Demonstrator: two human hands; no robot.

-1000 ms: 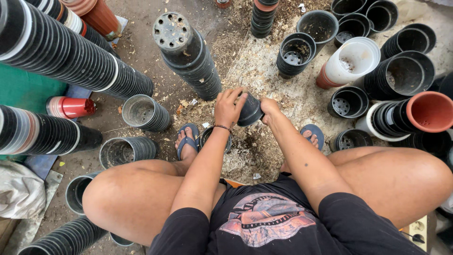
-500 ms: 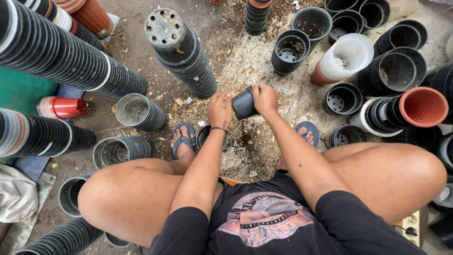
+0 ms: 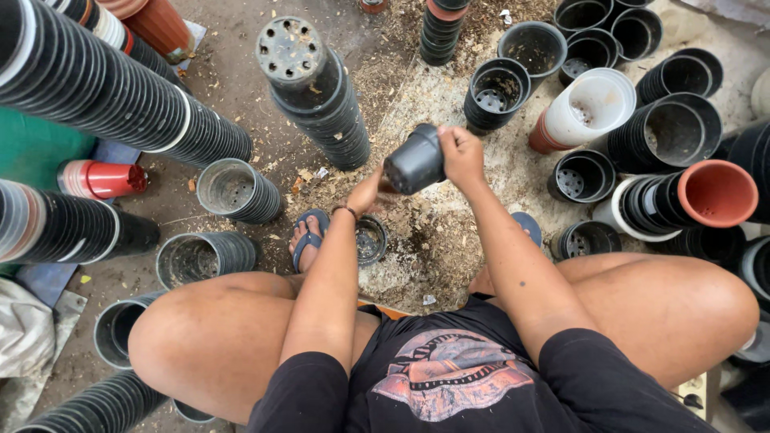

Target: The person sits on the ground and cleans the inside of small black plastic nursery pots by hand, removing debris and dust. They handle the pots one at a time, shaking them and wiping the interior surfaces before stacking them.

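Fingers of the right hand are clenched around a small black plastic pot, held tilted in the air above the dirty ground. The left hand touches the pot's lower side with loose fingers. Just below, between the feet, another black pot stands on the ground with some soil in it. A tall tilted stack of black pots rises near the hands. To the right, a white pot and a terracotta-coloured pot lie in nested stacks.
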